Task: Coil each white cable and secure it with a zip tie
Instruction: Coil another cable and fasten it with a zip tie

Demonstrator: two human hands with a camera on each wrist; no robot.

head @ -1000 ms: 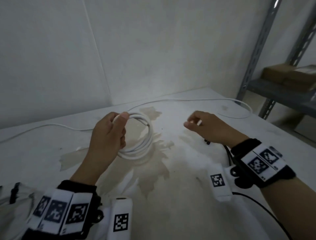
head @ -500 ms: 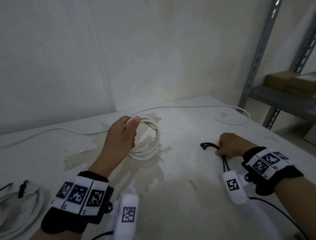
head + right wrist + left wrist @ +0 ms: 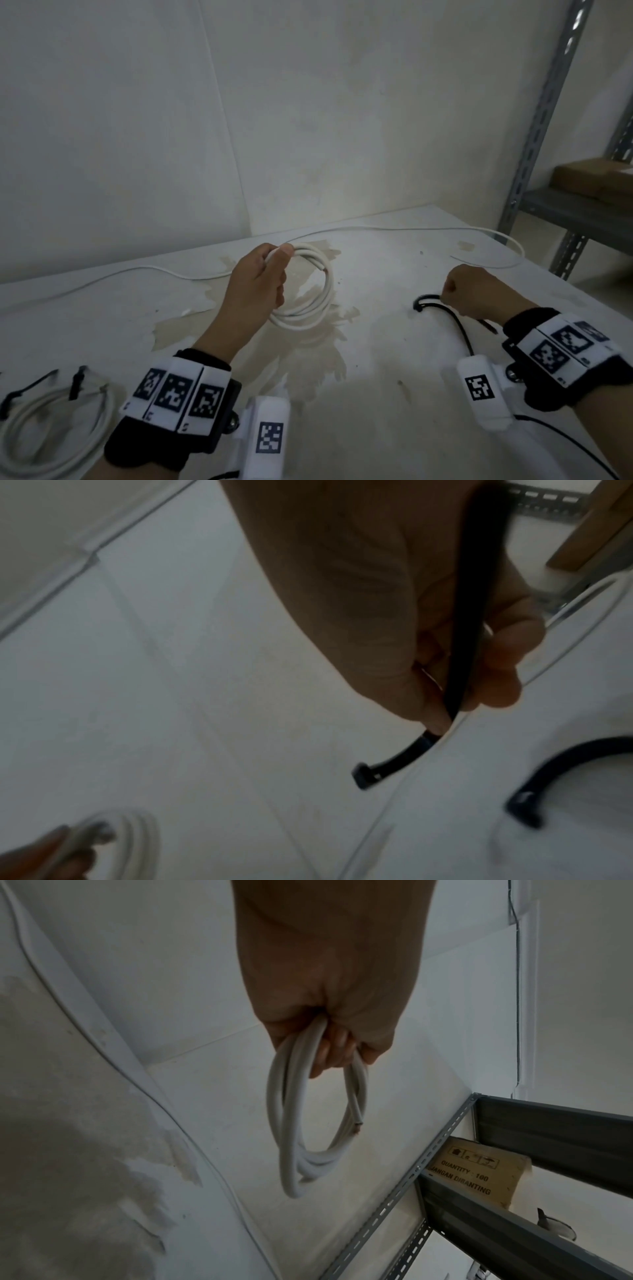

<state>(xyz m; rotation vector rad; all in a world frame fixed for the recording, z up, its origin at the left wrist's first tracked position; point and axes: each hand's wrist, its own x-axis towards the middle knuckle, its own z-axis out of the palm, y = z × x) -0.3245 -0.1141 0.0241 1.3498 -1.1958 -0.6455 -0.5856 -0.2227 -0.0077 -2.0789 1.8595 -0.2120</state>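
Observation:
My left hand (image 3: pixel 275 257) grips the top of a coiled white cable (image 3: pixel 320 301), which it holds upright over the stained table (image 3: pixel 376 394). In the left wrist view the coil (image 3: pixel 291 1150) hangs from my curled fingers (image 3: pixel 332 1050), its cut end showing. My right hand (image 3: pixel 445 296) is low at the table's right side and pinches a black zip tie (image 3: pixel 428 301). The right wrist view shows that zip tie (image 3: pixel 394 761) held near its head, the strap running up along the palm. A second black zip tie (image 3: pixel 565 767) lies beside it.
A long loose white cable (image 3: pixel 376 228) runs along the back of the table and loops at the far right. A coiled cable with black ties (image 3: pixel 51 428) lies at the near left. A grey metal shelf (image 3: pixel 537 137) holding cardboard boxes (image 3: pixel 589 178) stands to the right.
My right hand has dropped from beside the coil to the zip ties at the right and has taken hold of one. My left hand still holds the coil.

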